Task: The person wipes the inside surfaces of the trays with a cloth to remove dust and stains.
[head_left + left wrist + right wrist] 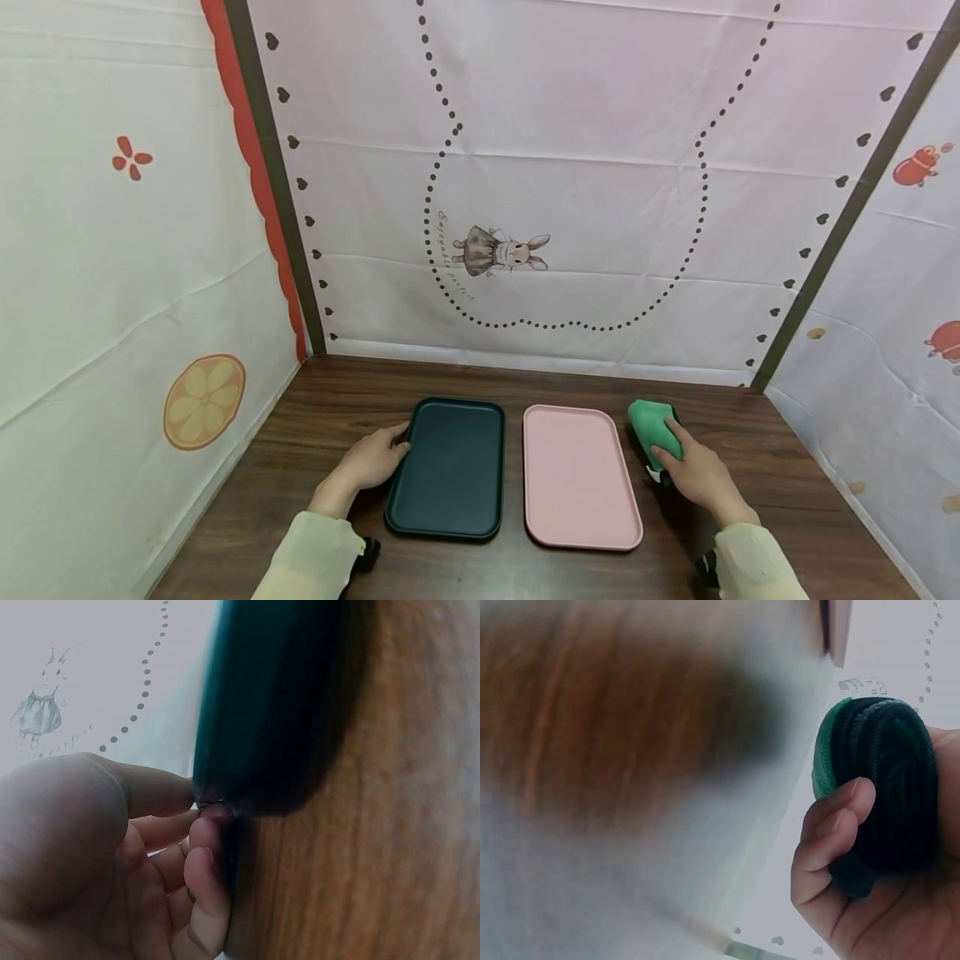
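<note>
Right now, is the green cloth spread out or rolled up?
Rolled up, not spread: the right wrist view shows the green cloth in curved, wound layers, held in the right grip.

L hand (367, 460) is fwd on sleeved L forearm (311, 557), angled inward, back of hand up; per L wrist cam, thumb (157, 789) fairly straight, fingers (206, 881) curled opp. it in a pinch. R hand (699, 471) is fwd too, sleeved R forearm (757, 565) slanting inward, w/ R fingers (826, 840) curled in a grip. Hands well apart, abt. level, wrists (333, 497) bare past cuffs (328, 535).
</note>
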Action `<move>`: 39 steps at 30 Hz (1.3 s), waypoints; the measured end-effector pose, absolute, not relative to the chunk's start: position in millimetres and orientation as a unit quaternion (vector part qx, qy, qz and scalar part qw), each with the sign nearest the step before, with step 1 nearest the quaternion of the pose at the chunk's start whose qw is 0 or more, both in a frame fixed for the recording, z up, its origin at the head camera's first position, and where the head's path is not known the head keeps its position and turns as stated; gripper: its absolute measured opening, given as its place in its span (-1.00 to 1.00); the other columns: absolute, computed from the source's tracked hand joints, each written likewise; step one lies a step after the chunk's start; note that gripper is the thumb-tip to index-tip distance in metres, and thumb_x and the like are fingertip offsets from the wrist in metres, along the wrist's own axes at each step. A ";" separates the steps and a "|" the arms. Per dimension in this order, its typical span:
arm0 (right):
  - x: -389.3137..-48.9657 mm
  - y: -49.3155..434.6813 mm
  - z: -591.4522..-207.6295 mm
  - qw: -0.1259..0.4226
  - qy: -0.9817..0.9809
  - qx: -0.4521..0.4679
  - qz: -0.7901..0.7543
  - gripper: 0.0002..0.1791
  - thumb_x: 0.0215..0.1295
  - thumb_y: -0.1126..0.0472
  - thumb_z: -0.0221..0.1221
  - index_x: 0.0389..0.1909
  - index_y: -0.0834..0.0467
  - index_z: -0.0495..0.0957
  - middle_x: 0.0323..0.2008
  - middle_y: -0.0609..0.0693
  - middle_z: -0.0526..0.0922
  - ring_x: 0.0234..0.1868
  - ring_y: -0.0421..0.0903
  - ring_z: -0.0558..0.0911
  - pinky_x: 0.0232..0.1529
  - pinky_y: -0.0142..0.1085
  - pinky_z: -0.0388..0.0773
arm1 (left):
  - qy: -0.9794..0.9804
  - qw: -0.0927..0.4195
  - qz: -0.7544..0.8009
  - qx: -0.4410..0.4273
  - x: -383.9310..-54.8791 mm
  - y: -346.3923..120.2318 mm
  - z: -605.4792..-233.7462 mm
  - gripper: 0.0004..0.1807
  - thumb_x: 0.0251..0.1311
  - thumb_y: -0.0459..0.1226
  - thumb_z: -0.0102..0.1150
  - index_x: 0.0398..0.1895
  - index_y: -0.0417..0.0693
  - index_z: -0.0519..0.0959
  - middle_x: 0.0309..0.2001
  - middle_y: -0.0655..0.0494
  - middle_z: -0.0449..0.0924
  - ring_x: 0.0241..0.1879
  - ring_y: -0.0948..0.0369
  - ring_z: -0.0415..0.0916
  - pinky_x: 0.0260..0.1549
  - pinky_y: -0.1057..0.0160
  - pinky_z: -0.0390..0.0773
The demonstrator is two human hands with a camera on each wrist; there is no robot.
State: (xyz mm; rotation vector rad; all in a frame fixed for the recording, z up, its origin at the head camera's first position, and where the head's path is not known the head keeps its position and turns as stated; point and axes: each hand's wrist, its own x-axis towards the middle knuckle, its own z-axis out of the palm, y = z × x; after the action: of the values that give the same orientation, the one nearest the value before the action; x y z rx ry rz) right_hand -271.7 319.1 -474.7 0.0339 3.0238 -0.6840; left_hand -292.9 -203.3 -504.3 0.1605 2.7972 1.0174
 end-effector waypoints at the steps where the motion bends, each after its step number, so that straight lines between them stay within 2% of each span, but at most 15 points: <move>1: -271.5 318.5 -473.8 0.019 0.975 0.011 -0.222 -0.16 0.58 -0.11 0.04 0.61 0.31 0.03 0.33 0.56 0.41 0.24 0.55 0.51 0.10 0.40 0.49 | 0.935 0.081 0.340 0.053 -292.7 -203.4 -504.2 -0.43 0.57 -0.19 0.00 0.56 -0.13 0.32 0.35 -0.29 0.51 0.31 -0.21 0.50 0.22 -0.30 0.48; 7: -267.8 310.2 -466.2 0.010 0.973 0.002 -0.230 -0.16 0.57 -0.11 0.05 0.62 0.30 0.03 0.34 0.54 0.41 0.26 0.53 0.51 0.13 0.39 0.48 | 0.936 0.079 0.339 0.053 -292.6 -203.8 -504.5 -0.43 0.57 -0.18 0.00 0.56 -0.12 0.32 0.34 -0.28 0.53 0.29 -0.19 0.52 0.20 -0.29 0.49; 19: -262.9 282.6 -449.5 0.002 0.968 -0.020 -0.249 -0.16 0.57 -0.13 0.07 0.64 0.24 0.05 0.31 0.50 0.49 0.18 0.41 0.61 0.04 0.31 0.57 | 0.934 0.078 0.343 0.057 -291.0 -205.2 -503.2 -0.44 0.57 -0.19 0.00 0.56 -0.12 0.32 0.34 -0.28 0.53 0.27 -0.16 0.54 0.16 -0.25 0.53; 21: -262.5 277.5 -447.4 0.003 0.967 -0.023 -0.253 -0.16 0.57 -0.13 0.08 0.64 0.22 0.06 0.29 0.49 0.50 0.14 0.37 0.64 -0.01 0.28 0.59 | 0.935 0.077 0.343 0.055 -290.9 -205.3 -503.2 -0.44 0.57 -0.19 0.00 0.56 -0.11 0.32 0.32 -0.27 0.55 0.21 -0.10 0.58 0.12 -0.20 0.56; 23: -261.7 272.2 -445.6 0.006 0.966 -0.026 -0.259 -0.17 0.56 -0.13 0.08 0.64 0.21 0.06 0.28 0.48 0.52 0.12 0.33 0.65 -0.04 0.25 0.60 | 0.935 0.078 0.343 0.054 -291.1 -205.4 -503.4 -0.43 0.56 -0.19 0.01 0.56 -0.11 0.32 0.26 -0.23 0.60 0.06 -0.01 0.62 0.02 -0.12 0.58; 26: -260.6 264.8 -443.5 0.008 0.964 -0.031 -0.266 -0.18 0.56 -0.11 0.09 0.64 0.20 0.07 0.27 0.47 0.53 0.10 0.30 0.65 -0.06 0.21 0.61 | 0.935 0.078 0.341 0.053 -291.2 -205.3 -503.5 -0.43 0.56 -0.20 0.02 0.56 -0.12 0.32 0.19 -0.19 0.64 -0.10 0.10 0.59 -0.08 -0.03 0.57; 31: -259.1 253.7 -442.4 0.005 0.961 -0.042 -0.272 -0.19 0.55 -0.11 0.10 0.63 0.17 0.09 0.24 0.44 0.56 0.07 0.25 0.67 -0.06 0.18 0.62 | 0.936 0.077 0.338 0.054 -291.6 -204.8 -503.2 -0.43 0.55 -0.20 0.02 0.55 -0.13 0.33 0.14 -0.15 0.67 -0.18 0.15 0.56 -0.14 0.03 0.56; 36: -257.8 241.9 -443.1 0.006 0.959 -0.051 -0.279 -0.21 0.55 -0.10 0.12 0.63 0.14 0.12 0.23 0.41 0.58 0.03 0.20 0.69 -0.09 0.14 0.63 | 0.934 0.081 0.343 0.052 -291.0 -204.0 -502.6 -0.42 0.56 -0.20 0.01 0.57 -0.13 0.30 -0.22 0.02 0.64 -0.38 0.15 0.46 -0.30 0.15 0.44; 39: -257.4 234.8 -444.5 0.010 0.956 -0.053 -0.288 -0.22 0.54 -0.07 0.14 0.63 0.11 0.13 0.22 0.40 0.59 -0.04 0.14 0.71 -0.18 0.04 0.65 | 0.934 0.080 0.343 0.051 -290.7 -203.8 -502.6 -0.43 0.56 -0.20 0.01 0.57 -0.13 0.31 -0.23 0.03 0.64 -0.38 0.16 0.46 -0.31 0.17 0.43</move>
State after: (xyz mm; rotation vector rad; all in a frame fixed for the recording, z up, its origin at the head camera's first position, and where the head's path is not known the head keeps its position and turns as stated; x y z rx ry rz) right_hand -257.4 234.8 -444.5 -0.1644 2.9850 -0.8999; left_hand -290.7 -203.8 -502.6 0.1537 2.7948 1.0273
